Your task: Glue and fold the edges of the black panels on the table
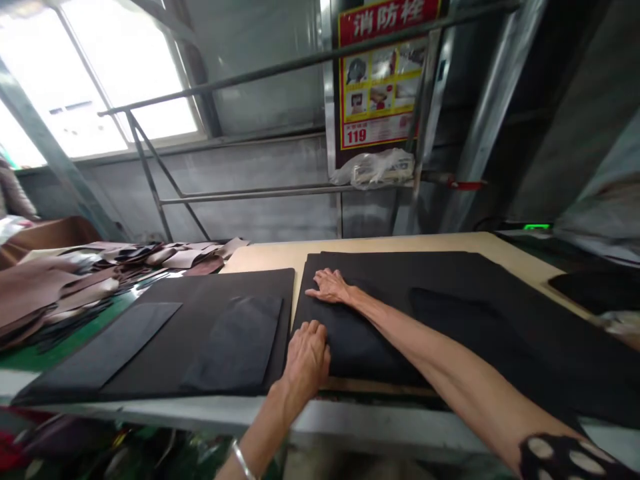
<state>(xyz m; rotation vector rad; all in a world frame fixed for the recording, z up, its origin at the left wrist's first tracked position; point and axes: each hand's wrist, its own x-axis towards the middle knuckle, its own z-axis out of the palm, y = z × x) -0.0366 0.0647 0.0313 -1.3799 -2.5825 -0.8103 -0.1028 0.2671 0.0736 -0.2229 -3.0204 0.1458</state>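
Observation:
My left hand (307,353), with a silver bangle on its wrist, is at the near left corner of a stack of black sheets (390,267). Its fingers are curled at the edge of a smooth black piece (350,343) lying on top; the fingertips are partly hidden. Farther back, my right hand (331,287) rests palm down near the stack's left edge, fingers spread. Another dark piece (455,310) lies on the same stack, right of my right hand. To the left is a second black stack (210,300) bearing two smooth dark pieces (240,340).
Brown and pinkish offcuts (55,287) are heaped on the green tabletop at left. A tan board (310,250) lies under the right stack. Behind the table runs a metal pipe frame (250,195) holding a plastic bag (377,168). A red and yellow poster (383,93) hangs behind it.

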